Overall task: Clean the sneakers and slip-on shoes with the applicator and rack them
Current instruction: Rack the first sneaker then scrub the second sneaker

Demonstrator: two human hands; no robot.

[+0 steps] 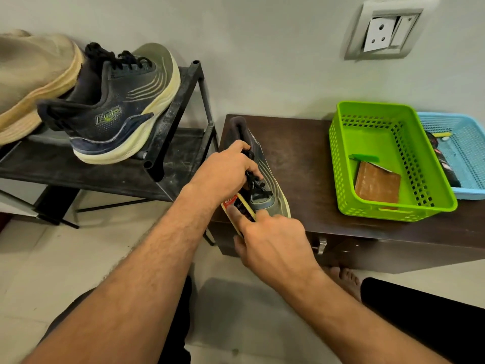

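A dark blue sneaker [265, 179] with a pale sole lies on the brown cabinet top [309, 164], toe toward me. My left hand [228, 170] grips it at the laces and tongue. My right hand [273, 243] holds the applicator [240, 206], a flat piece with a red label and yellow edge, against the shoe's toe side. Its matching sneaker [110, 106] stands on the black shoe rack [170, 122] at the left, beside a beige slip-on shoe [34, 82].
A green plastic basket [393, 164] holding a brown block and a green comb sits on the cabinet's right part. A light blue basket [464, 151] lies behind it. A wall socket [383, 32] is above. My bare foot [343, 279] rests on the tiled floor.
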